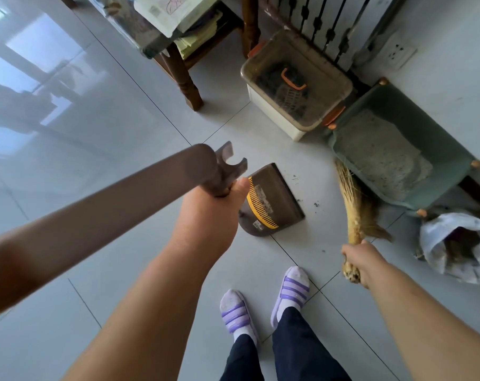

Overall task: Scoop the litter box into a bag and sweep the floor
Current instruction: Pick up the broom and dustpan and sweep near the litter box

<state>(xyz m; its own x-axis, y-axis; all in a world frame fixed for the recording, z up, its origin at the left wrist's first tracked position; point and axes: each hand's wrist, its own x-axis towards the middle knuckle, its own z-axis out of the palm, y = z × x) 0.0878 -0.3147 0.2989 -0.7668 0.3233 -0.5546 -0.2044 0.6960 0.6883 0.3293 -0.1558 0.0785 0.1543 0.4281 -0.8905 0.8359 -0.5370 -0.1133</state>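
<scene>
My left hand (215, 209) grips the upright brown handle (216, 171) of a brown dustpan (271, 200) with a yellow comb, which stands on the tiled floor in the middle. A straw hand broom (353, 204) is held by its bound end in my right hand (362, 259), its bristles reaching the front corner of the green litter box (398, 149) on the right. Grey litter fills that box. Dark specks of litter (315, 204) lie on the floor between dustpan and broom. A white plastic bag (458, 246) with dark contents sits open at the far right.
A lidded plastic bin (295, 83) with orange latches stands behind the dustpan, against a dark railing. A wooden table leg (185, 78) rises at the back centre. My feet in purple slippers (263, 301) stand just behind the dustpan. A wall socket (397, 52) is at the upper right.
</scene>
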